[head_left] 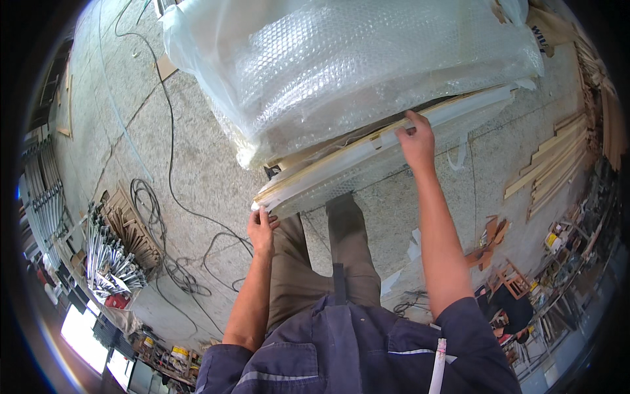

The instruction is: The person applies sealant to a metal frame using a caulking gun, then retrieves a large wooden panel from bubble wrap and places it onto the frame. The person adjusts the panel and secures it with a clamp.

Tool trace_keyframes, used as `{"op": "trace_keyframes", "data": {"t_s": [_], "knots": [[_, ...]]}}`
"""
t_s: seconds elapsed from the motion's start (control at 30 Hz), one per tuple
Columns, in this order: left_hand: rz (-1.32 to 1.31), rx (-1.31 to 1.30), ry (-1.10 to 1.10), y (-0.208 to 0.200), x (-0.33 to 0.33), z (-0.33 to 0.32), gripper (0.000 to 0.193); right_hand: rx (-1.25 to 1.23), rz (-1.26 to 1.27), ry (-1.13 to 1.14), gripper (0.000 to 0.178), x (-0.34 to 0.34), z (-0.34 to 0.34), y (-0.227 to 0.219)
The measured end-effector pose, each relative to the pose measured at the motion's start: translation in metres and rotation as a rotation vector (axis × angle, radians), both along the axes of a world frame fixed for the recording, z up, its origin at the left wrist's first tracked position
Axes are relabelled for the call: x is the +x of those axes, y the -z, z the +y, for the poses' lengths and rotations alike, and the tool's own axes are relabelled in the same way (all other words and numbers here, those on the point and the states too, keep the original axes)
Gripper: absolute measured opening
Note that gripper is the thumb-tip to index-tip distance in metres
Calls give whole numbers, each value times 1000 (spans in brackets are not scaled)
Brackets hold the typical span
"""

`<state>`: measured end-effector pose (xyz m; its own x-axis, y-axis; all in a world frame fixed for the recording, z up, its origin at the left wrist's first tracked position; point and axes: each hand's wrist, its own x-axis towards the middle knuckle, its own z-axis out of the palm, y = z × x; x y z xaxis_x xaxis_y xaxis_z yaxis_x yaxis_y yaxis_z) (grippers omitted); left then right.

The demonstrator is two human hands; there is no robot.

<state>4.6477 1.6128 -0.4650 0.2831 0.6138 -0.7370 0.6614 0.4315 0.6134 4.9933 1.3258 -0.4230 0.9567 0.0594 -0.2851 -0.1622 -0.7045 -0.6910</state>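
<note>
In front of me stands a large piece covered in clear bubble wrap (354, 59). Along its near side runs a long, flat, white-faced panel (338, 169) with a pale wooden edge, partly covered in plastic and slanting up to the right. My left hand (261, 230) pinches the panel's near left corner between thumb and fingers. Farther along, my right hand (417, 139) grips the panel's upper edge with bent fingers. A dark gap shows between the panel and the wrapped piece. Loose bubble wrap hangs below the panel, near my legs.
Black cables (174, 259) lie in loops across the concrete floor at left. A bin of metal clamps (111, 259) stands beyond them. Stacked wood strips (551, 161) lie at right, with brown scraps (489, 243) nearer. Another person (508, 308) is at the lower right.
</note>
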Motion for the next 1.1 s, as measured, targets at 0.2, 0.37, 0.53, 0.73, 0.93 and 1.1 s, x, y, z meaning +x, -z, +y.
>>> {"op": "trace_keyframes", "data": {"t_s": [0.2, 0.37, 0.53, 0.73, 0.93, 1.1], "knots": [[3, -29, 10, -4, 2, -1, 34, -227, -113, -392, 29, -2, -10, 6], [15, -106, -25, -7, -4, -1, 38, -185, -57, -398, 22, -31, -38, 9], [-6, -159, -97, -12, 3, -4, 41, -132, -18, -315, 16, -41, -52, 2], [-3, -211, -37, -24, 7, -3, 40, -61, 30, -122, 12, -63, -60, -12], [52, -198, 61, -27, 4, -4, 35, -141, 352, -57, 17, -109, -118, 18], [179, -61, 192, -8, -3, 3, 33, 260, 560, 385, 29, -74, -94, -10]]}}
